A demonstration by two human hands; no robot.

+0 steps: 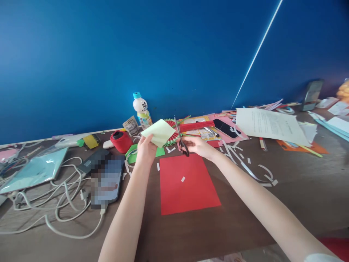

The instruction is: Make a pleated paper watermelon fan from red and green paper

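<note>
A small pale green sheet of paper (pixel 159 131) is pinched in my left hand (pixel 147 147), raised above the table. My right hand (pixel 197 145) grips a pair of dark-handled scissors (pixel 184 145), blades pointing up and away, just right of the pale sheet. Below both hands a red sheet of paper (pixel 188 193) lies flat on the table with a small white scrap (pixel 183 179) on it. Behind the hands sits a red and green pleated paper piece (pixel 171 136), partly hidden by the sheet and scissors. A folded red paper strip (pixel 197 126) lies beside it.
A drink bottle (pixel 142 111) stands by the blue wall. On the left are a plugged-in phone (pixel 109 182), tangled white cables (pixel 65 203) and a red roll (pixel 121 142). White paper strips (pixel 240 160), a black phone (pixel 226 128) and a printed sheet (pixel 268 125) lie to the right.
</note>
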